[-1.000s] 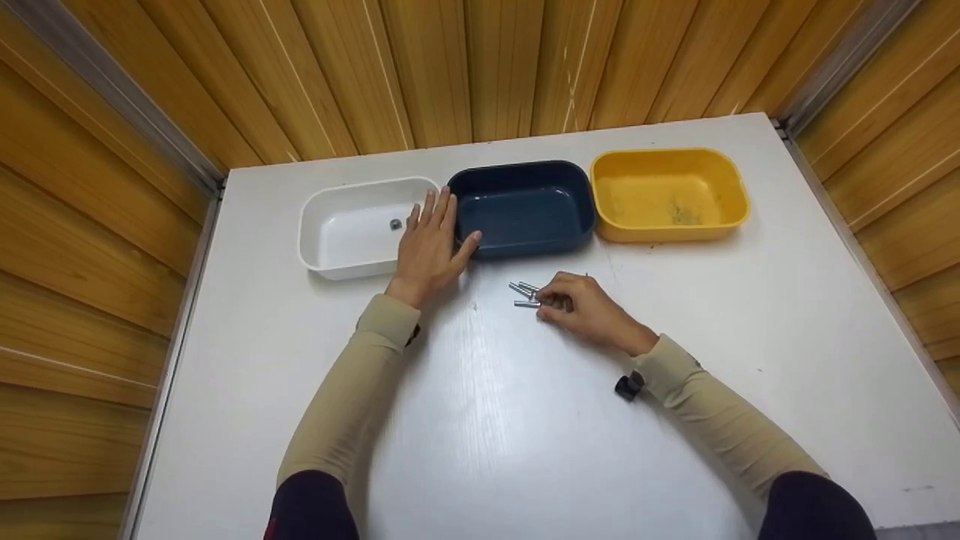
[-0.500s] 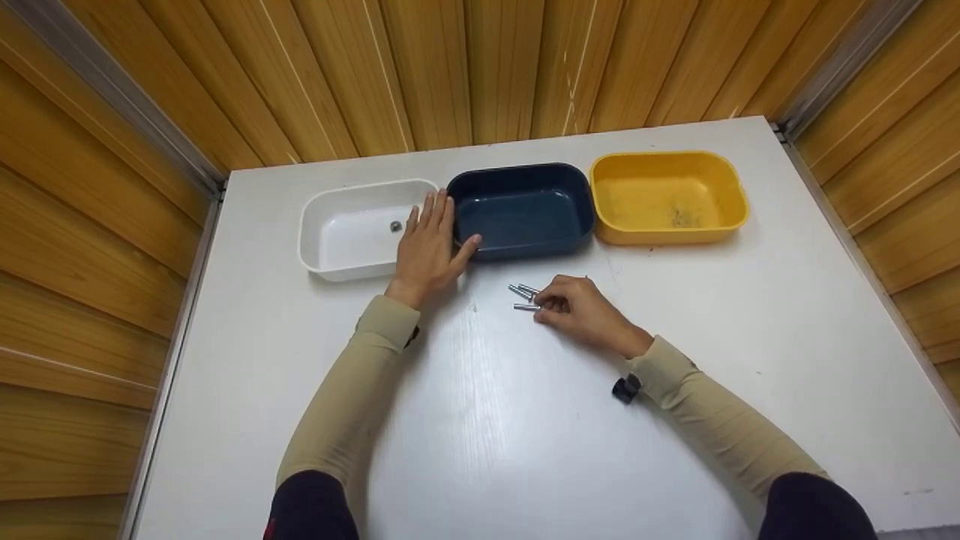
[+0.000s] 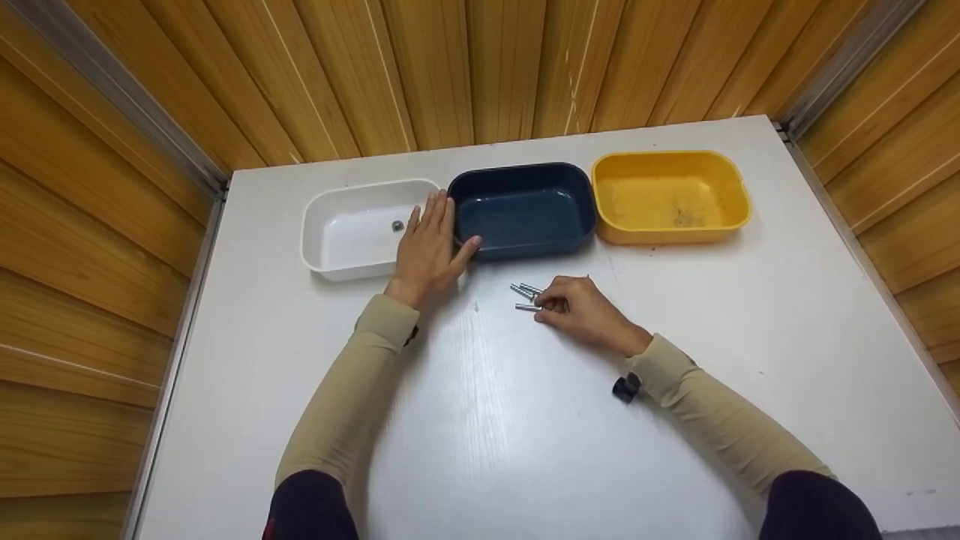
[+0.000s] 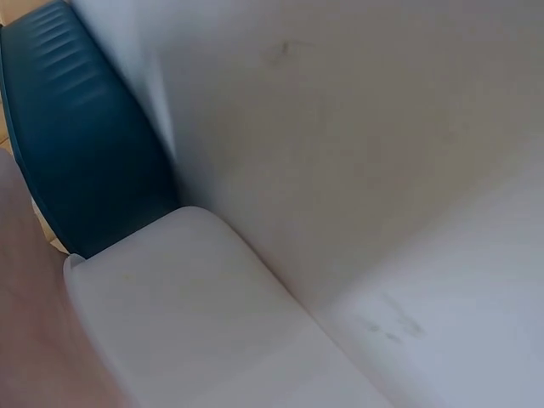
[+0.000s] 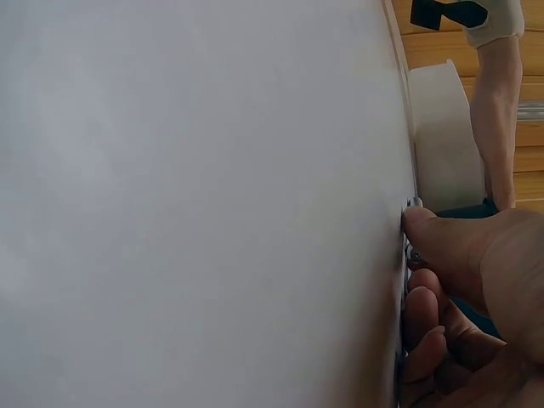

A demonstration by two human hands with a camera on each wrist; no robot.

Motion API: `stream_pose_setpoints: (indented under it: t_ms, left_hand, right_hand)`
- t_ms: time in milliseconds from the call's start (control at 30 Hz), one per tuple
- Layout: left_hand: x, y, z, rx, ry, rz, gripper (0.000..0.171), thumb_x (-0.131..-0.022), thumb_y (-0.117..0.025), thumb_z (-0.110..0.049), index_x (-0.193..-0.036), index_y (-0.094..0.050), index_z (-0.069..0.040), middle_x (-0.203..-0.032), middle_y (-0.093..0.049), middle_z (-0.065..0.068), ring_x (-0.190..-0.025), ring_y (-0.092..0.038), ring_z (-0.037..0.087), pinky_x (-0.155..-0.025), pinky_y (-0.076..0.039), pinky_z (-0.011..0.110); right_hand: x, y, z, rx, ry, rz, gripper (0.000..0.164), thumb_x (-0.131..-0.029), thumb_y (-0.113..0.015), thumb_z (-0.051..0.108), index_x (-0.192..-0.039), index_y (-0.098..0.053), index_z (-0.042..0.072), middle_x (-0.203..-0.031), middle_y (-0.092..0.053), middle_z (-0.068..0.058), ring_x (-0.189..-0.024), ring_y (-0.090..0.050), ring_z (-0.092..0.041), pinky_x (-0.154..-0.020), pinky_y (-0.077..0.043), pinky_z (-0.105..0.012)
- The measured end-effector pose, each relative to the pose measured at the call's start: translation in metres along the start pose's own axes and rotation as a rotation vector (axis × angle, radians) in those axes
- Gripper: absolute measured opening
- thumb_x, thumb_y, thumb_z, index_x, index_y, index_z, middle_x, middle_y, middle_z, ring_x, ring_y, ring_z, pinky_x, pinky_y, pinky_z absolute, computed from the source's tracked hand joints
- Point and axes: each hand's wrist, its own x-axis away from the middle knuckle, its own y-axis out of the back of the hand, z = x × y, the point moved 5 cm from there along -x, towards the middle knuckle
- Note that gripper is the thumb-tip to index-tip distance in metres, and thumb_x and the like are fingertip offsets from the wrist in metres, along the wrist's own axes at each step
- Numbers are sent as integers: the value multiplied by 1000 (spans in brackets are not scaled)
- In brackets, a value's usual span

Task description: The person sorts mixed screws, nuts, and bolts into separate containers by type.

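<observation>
My left hand (image 3: 427,247) lay spread where the white bin (image 3: 349,229) met the navy bin (image 3: 525,221); at the latter's six o'clock, my right hand (image 3: 585,309) curled at metal bolts (image 3: 526,307), whether pinching I couldn't tell.

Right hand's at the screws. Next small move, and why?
I'd probably pinch one of the screws and lift it slightly. The right hand has its fingers curled low over the group, with several ends sticking out past the fingertips on the table. Whether one is firmly held is hidden, so a small lift should tell.
</observation>
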Motion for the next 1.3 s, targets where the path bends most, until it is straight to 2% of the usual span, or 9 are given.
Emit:
stream_pose_setpoints:
  t_ms: [433, 933, 1300]
  left_hand:
    - [0, -4, 0, -16, 5, 7, 92, -110, -30, -65, -169, -15, 4, -179, -12, 18, -168, -8, 30, -137, -4, 46]
    - [1, -3, 0, -8, 2, 0, 91, -110, -30, -65, -168, -16, 5, -179, -12, 20, -168, -8, 31, -137, -3, 46]
    - [1, -4, 0, -3, -4, -15, 90, -111, -33, -63, -168, -17, 5, -178, -13, 20, -168, -9, 30, -137, -6, 46]
  right_hand:
    - [0, -2, -6, 0, 7, 13, 9, -96, -82, 12, -104, -84, 8, -88, -73, -1, -77, -61, -10, -68, -48, -20]
    - [1, 4, 0, -58, 44, -15, 10, -93, -83, 7, -103, -83, 5, -88, -73, -4, -77, -58, -10, -68, -45, -18]
    - [-3, 16, 11, -37, 69, -52, 12, -94, -82, 8, -105, -83, 4, -88, -73, -5, -78, -59, -10, -68, -44, -18]
